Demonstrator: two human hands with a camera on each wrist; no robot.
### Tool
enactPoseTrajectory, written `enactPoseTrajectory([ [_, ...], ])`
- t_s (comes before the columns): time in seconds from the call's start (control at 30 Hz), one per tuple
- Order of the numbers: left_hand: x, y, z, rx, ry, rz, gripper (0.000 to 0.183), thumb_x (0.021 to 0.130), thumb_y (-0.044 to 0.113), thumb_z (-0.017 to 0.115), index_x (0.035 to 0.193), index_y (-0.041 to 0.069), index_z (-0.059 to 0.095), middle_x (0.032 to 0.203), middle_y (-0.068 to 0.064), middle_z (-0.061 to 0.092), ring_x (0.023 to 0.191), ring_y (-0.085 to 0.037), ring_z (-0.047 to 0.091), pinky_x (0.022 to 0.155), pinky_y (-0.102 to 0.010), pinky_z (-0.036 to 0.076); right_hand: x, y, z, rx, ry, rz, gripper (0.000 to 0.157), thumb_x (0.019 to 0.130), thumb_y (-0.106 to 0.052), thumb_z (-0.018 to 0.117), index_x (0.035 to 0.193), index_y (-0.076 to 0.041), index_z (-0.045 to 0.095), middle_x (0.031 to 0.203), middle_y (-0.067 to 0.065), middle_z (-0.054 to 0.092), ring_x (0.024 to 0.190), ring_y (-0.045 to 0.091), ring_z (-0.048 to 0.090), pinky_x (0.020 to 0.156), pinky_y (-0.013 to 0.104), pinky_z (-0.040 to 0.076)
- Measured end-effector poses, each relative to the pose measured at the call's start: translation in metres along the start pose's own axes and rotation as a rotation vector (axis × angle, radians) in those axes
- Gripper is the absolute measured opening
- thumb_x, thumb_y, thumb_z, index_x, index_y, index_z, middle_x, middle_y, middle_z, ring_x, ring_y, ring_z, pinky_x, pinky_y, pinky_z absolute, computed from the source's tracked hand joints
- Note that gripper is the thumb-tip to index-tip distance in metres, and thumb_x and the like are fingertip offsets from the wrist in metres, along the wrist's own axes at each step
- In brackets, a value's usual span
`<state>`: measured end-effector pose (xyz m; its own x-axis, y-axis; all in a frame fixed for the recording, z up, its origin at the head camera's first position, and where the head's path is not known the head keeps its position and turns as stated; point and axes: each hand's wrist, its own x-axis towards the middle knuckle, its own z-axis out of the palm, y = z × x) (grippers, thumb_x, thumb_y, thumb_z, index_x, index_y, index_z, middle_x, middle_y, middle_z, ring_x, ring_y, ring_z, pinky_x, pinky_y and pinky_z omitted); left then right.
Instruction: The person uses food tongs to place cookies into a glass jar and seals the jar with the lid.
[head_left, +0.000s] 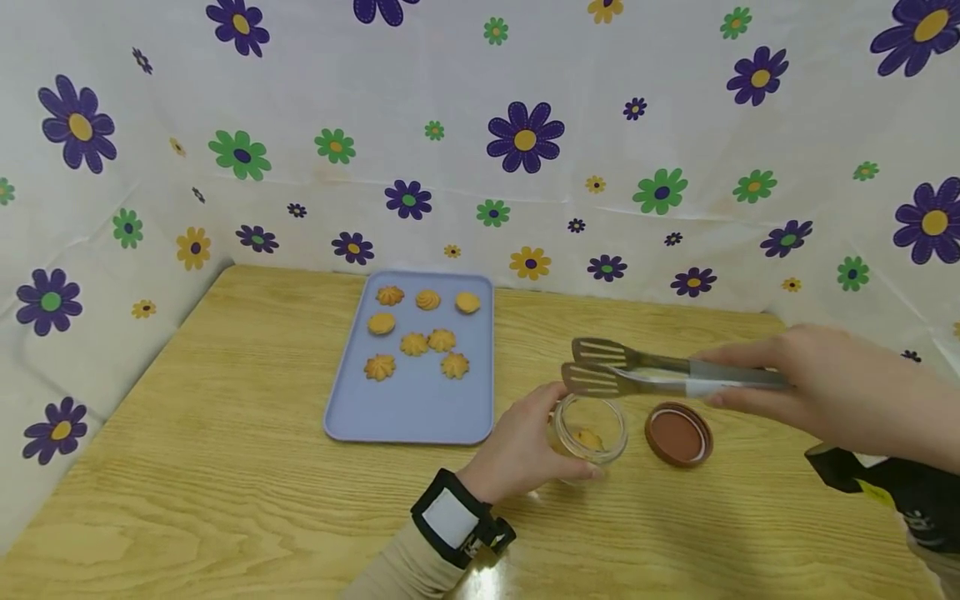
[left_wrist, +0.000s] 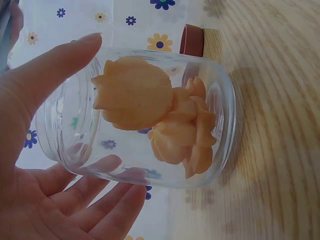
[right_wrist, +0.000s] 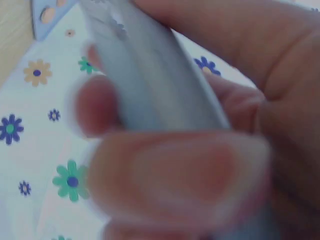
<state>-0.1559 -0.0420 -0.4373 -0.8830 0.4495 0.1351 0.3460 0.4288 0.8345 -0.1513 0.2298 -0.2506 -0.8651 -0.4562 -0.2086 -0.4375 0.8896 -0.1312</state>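
My left hand [head_left: 517, 446] grips a clear glass jar [left_wrist: 227, 112] round its side, thumb on one side and fingers on the other. The jar stands upright and uncapped on the table. Inside it, several piped butter cookies [left_wrist: 132, 92] are heaped towards the bottom. From the right, my right hand [head_left: 817, 383] holds metal serving tongs [head_left: 667, 386] by their grey handles. Their slotted ends are apart with nothing between them, above the far side of the jar mouth. In the right wrist view the tong handle [right_wrist: 155, 75] is blurred between thumb and fingers.
A blue tray [head_left: 412, 417] left of the jar bears several cookies [head_left: 441, 340], mostly in its far half. The jar's brown screw lid [head_left: 675, 433] lies inside up, right of the jar. A flower-patterned cloth [head_left: 450, 100] hangs behind the wooden table [head_left: 225, 475].
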Motion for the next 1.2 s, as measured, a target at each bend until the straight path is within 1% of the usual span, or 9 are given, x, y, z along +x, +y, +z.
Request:
enactPoseTrajectory([
  [0.13,0.001,0.001,0.000,0.029,-0.013,-0.012,0.095,0.072,0.041,0.094,0.150,0.017,0.048,0.149,0.002,0.049,0.129,-0.017,0.050,0.103,-0.037,0.046,0.024,-0.016,-0.008,-0.027,0.099,-0.113,0.049,0.099,-0.041,0.068,0.134,-0.008,0.067,0.089,-0.006,0.069,0.061,0.008,0.053,0.052,0.029,0.046],
  [0.3,0.003,0.001,0.000,0.055,-0.011,0.022,0.094,0.072,0.041,0.094,0.149,0.015,0.048,0.147,0.001,0.051,0.129,-0.015,0.051,0.102,-0.036,0.046,0.067,-0.035,-0.008,-0.039,0.126,-0.251,0.042,0.100,-0.039,0.067,0.129,-0.008,0.071,0.098,0.001,0.073,0.070,0.008,0.061,0.063,0.034,0.055],
  [0.43,0.004,0.002,0.001,0.039,-0.021,0.036,0.092,0.072,0.040,0.094,0.149,0.015,0.049,0.147,0.002,0.051,0.130,-0.014,0.050,0.103,-0.035,0.046,0.107,-0.045,0.002,-0.029,0.074,-0.300,0.042,0.100,-0.036,0.067,0.129,-0.006,0.071,0.108,0.006,0.073,0.083,0.014,0.068,0.076,0.041,0.059],
  [0.47,0.004,0.001,0.002,0.034,-0.024,0.034,0.092,0.073,0.040,0.094,0.149,0.015,0.049,0.147,0.002,0.051,0.131,-0.014,0.049,0.104,-0.035,0.045,0.116,-0.047,0.005,-0.026,0.051,-0.307,0.041,0.100,-0.036,0.067,0.128,-0.006,0.071,0.106,0.005,0.073,0.082,0.014,0.068,0.076,0.040,0.059],
  [0.57,0.003,0.001,0.003,0.019,-0.030,0.026,0.091,0.073,0.040,0.094,0.149,0.016,0.050,0.147,0.004,0.051,0.132,-0.014,0.048,0.105,-0.035,0.044,0.145,-0.053,0.014,-0.010,-0.035,-0.306,0.037,0.100,-0.035,0.067,0.122,-0.007,0.074,0.096,0.001,0.072,0.075,0.014,0.064,0.068,0.034,0.056],
  [0.7,0.003,0.001,0.003,0.018,-0.029,0.036,0.092,0.072,0.039,0.095,0.148,0.016,0.050,0.146,0.004,0.051,0.132,-0.012,0.048,0.106,-0.032,0.043,0.173,-0.063,0.022,0.046,-0.149,-0.271,0.032,0.100,-0.034,0.068,0.116,-0.008,0.076,0.089,0.001,0.068,0.068,0.014,0.056,0.058,0.028,0.044],
  [0.9,0.001,0.000,0.003,0.008,-0.022,0.051,0.091,0.070,0.037,0.096,0.146,0.014,0.051,0.143,0.003,0.053,0.128,-0.010,0.049,0.105,-0.029,0.042,0.193,-0.076,0.035,0.050,-0.219,-0.243,0.028,0.098,-0.033,0.070,0.108,-0.009,0.078,0.084,0.003,0.066,0.067,0.014,0.053,0.057,0.027,0.040],
  [1.07,-0.001,-0.001,0.000,0.001,-0.012,0.057,0.090,0.070,0.037,0.096,0.145,0.013,0.052,0.141,0.003,0.054,0.126,-0.010,0.050,0.105,-0.028,0.042,0.197,-0.082,0.041,0.016,-0.258,-0.224,0.024,0.097,-0.034,0.070,0.096,-0.012,0.078,0.072,-0.002,0.060,0.061,0.011,0.049,0.054,0.025,0.037],
  [1.2,-0.002,-0.001,-0.003,0.004,0.005,0.058,0.090,0.070,0.036,0.096,0.145,0.012,0.052,0.142,0.001,0.054,0.127,-0.011,0.050,0.105,-0.028,0.042,0.197,-0.087,0.043,0.004,-0.252,-0.223,0.023,0.098,-0.033,0.070,0.094,-0.012,0.077,0.069,-0.004,0.056,0.059,0.011,0.047,0.053,0.025,0.036],
])
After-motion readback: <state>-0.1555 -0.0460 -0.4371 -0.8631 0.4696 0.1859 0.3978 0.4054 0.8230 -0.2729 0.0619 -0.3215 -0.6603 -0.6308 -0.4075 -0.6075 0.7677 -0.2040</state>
